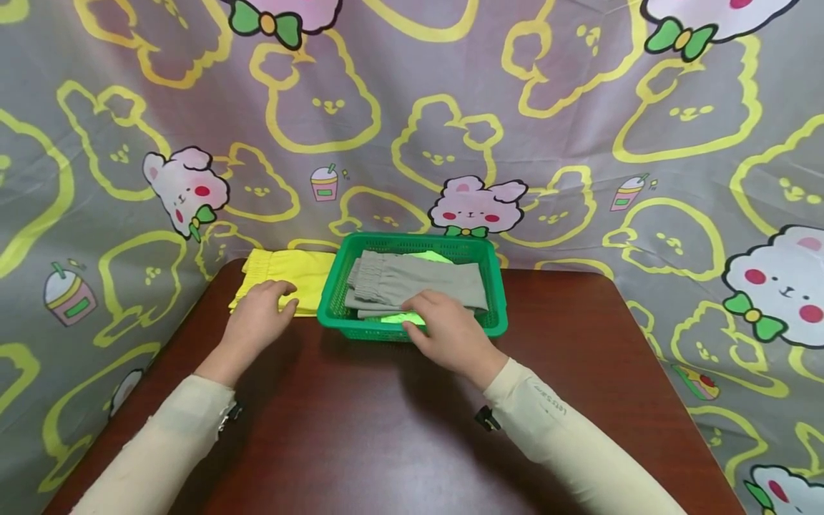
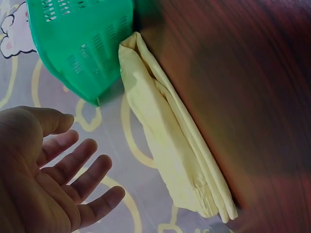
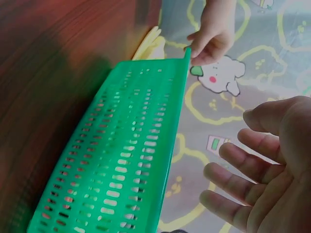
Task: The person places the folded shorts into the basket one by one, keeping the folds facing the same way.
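A green plastic basket (image 1: pixel 412 334) with slotted walls stands at the back of the table. Folded grey pants (image 1: pixel 425 279) with a gathered waistband lie in it, over bright neon-green cloth (image 1: pixel 402 318). Left of the basket, folded yellow pants (image 1: pixel 299 268) lie on the table; in the left wrist view the yellow pants (image 2: pixel 160 131) show their folded edge. My left hand (image 1: pixel 260 315) is over the front of the yellow pants, its fingers (image 2: pixel 80 184) relaxed and apart, holding nothing. Above the basket's front rim hovers my right hand (image 1: pixel 450 332), its fingers (image 3: pixel 243 170) loosely spread with nothing between them.
The dark reddish-brown wooden table (image 1: pixel 386 429) has rounded back corners. A grey curtain (image 1: pixel 547 143) with cartoon bunnies and yellow outlines hangs behind the table and along both sides. Dark devices are strapped at both wrists over the pale sleeves (image 1: pixel 161 436).
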Demonstrator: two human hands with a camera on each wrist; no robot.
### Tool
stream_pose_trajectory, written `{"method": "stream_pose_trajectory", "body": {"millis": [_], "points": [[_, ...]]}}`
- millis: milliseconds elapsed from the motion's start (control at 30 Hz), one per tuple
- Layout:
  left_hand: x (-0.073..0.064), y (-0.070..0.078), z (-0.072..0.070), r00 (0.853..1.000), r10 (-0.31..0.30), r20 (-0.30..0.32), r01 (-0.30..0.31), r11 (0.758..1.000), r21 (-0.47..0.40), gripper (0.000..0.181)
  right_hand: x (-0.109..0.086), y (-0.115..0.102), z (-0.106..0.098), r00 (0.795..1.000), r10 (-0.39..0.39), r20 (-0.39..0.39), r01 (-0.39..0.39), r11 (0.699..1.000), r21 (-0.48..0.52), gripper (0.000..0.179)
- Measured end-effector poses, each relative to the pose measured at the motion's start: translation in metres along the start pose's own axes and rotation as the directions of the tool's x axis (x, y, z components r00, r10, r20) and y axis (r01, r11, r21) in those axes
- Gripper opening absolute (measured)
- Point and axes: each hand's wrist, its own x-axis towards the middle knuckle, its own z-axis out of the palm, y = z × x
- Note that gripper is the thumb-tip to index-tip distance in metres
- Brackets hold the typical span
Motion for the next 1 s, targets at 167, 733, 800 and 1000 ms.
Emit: {"method": "stream_pose_trajectory", "body": {"millis": [167, 733, 800, 1000], "points": [[0.003, -0.006, 0.001, 1.000, -0.004, 0.012, 0.003, 1.000, 0.013, 0.031, 0.001, -0.008, 0.004, 0.999, -0.033, 0.012, 0.033, 0.999, -0.026, 0.029], [0.028, -0.038, 0.017, 0.998, 0.057, -0.033, -0.053, 0.994, 0.098, 0.036, 0.004, -0.039, 0.029, 0.988, -0.131, 0.076, 0.129, 0.991, 0.040, 0.026], [0.031, -0.042, 0.020, 0.999, 0.040, 0.000, -0.040, 0.992, 0.118, 0.040, 0.003, -0.041, 0.032, 0.987, -0.130, 0.092, 0.128, 0.991, 0.033, 0.027], [0.040, -0.052, 0.029, 0.990, -0.019, 0.141, 0.001, 0.992, 0.128, 0.049, 0.002, -0.043, 0.042, 0.987, -0.114, 0.112, 0.114, 0.993, 0.011, 0.025]]}}
